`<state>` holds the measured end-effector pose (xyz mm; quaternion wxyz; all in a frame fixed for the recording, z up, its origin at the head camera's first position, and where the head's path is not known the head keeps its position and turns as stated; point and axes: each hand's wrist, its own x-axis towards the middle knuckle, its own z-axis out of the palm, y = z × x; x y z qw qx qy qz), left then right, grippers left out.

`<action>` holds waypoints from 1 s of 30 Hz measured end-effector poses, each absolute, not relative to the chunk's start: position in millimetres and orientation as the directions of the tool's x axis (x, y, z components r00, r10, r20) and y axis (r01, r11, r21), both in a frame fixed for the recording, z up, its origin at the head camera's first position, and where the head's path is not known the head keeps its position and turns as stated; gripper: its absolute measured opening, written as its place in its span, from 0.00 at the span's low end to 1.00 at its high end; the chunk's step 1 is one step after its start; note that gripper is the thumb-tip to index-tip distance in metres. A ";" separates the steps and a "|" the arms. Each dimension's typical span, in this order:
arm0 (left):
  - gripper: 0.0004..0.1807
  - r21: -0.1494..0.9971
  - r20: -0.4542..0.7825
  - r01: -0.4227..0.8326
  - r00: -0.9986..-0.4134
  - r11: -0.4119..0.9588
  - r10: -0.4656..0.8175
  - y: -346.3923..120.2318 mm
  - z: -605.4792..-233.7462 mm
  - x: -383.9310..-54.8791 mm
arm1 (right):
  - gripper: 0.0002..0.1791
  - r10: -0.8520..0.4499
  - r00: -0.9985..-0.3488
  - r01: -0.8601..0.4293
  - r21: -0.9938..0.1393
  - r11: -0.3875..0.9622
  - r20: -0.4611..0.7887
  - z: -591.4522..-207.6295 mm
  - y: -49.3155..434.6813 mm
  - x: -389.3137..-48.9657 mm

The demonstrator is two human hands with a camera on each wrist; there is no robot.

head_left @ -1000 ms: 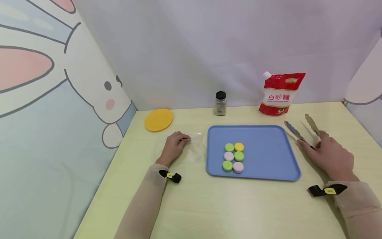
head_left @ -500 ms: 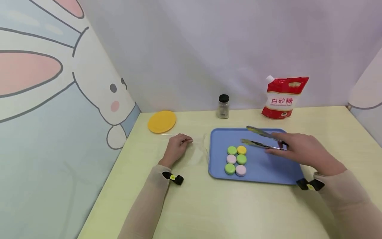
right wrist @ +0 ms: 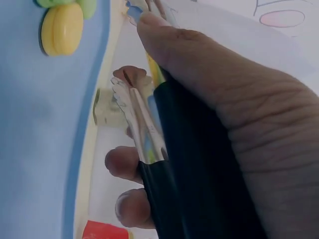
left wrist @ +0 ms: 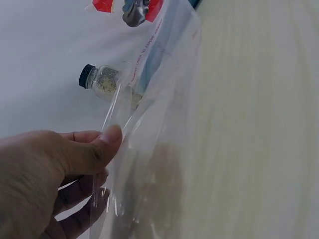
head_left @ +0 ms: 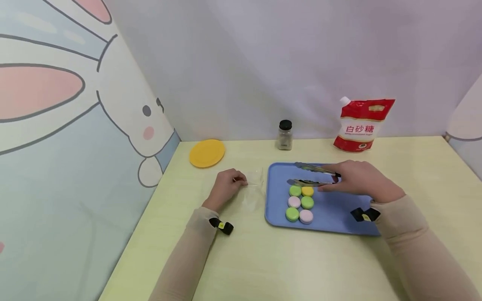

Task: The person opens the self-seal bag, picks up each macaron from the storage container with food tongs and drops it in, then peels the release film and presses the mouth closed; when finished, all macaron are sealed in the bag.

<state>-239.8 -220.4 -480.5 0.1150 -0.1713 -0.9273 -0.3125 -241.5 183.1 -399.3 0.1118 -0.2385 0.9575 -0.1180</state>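
Head view: left hand pinches clear bag, probably steadying it; right hand grips tongs, tips apart near macarons.

Between the curled fingers of the right hand, tongs of shiny metal are held by their matt black handles. In the left hand, a thin, transparent plastic bag is pinched, its film glossy and creased. Below the tongs' grip, smooth macarons with a soft sheen are borne by a plastic-looking tray. Beyond both grips are seen a clear, shiny jar (glass or plastic cannot be told) and a glossy film pouch.
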 end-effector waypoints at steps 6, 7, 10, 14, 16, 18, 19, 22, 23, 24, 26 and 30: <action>0.02 0.530 0.346 0.402 -0.906 0.746 0.242 -221.3 -481.2 -240.8 | 0.49 -0.473 -0.862 -0.407 -0.309 0.860 -0.180 -401.1 189.7 -241.6; 0.02 0.533 0.341 0.400 -0.908 0.745 0.244 -221.1 -481.2 -240.4 | 0.49 -0.479 -0.857 -0.409 -0.315 0.857 -0.192 -401.4 189.6 -241.7; 0.04 0.547 0.329 0.387 -0.915 0.742 0.235 -220.3 -480.7 -239.2 | 0.47 -0.510 -0.833 -0.431 -0.327 0.841 -0.214 -402.9 189.3 -241.8; 0.03 0.578 0.313 0.347 -0.930 0.739 0.193 -219.3 -478.3 -239.0 | 0.40 -0.569 -0.799 -0.492 -0.332 0.804 -0.193 -404.4 188.5 -241.2; 0.03 0.593 0.294 0.329 -0.938 0.735 0.182 -219.6 -476.0 -239.1 | 0.38 -0.590 -0.786 -0.516 -0.329 0.791 -0.185 -405.5 187.5 -241.1; 0.03 0.600 0.279 0.325 -0.941 0.731 0.190 -220.9 -473.3 -239.5 | 0.37 -0.600 -0.779 -0.526 -0.328 0.784 -0.184 -406.5 185.7 -240.7; 0.03 0.598 0.280 0.333 -0.939 0.729 0.199 -222.0 -471.8 -239.3 | 0.36 -0.604 -0.775 -0.531 -0.328 0.781 -0.185 -407.2 184.7 -240.7; 0.02 0.597 0.318 0.383 -0.920 0.706 0.230 -225.8 -466.6 -239.1 | 0.34 -0.616 -0.768 -0.545 -0.325 0.773 -0.174 -408.0 181.6 -239.9; 0.03 0.596 0.338 0.403 -0.910 0.694 0.238 -227.1 -465.3 -239.1 | 0.33 -0.622 -0.765 -0.553 -0.324 0.768 -0.168 -408.1 180.8 -239.8; 0.03 0.599 0.358 0.421 -0.902 0.682 0.242 -228.2 -464.2 -239.0 | 0.32 -0.628 -0.761 -0.562 -0.320 0.763 -0.161 -408.2 180.1 -239.6; 0.03 0.620 0.397 0.455 -0.885 0.639 0.244 -229.8 -462.3 -238.9 | 0.31 -0.638 -0.757 -0.578 -0.308 0.756 -0.143 -408.2 179.5 -239.6; 0.03 0.657 0.434 0.496 -0.865 0.567 0.252 -231.5 -462.4 -240.4 | 0.30 -0.647 -0.761 -0.612 -0.280 0.740 -0.048 -406.6 179.2 -239.8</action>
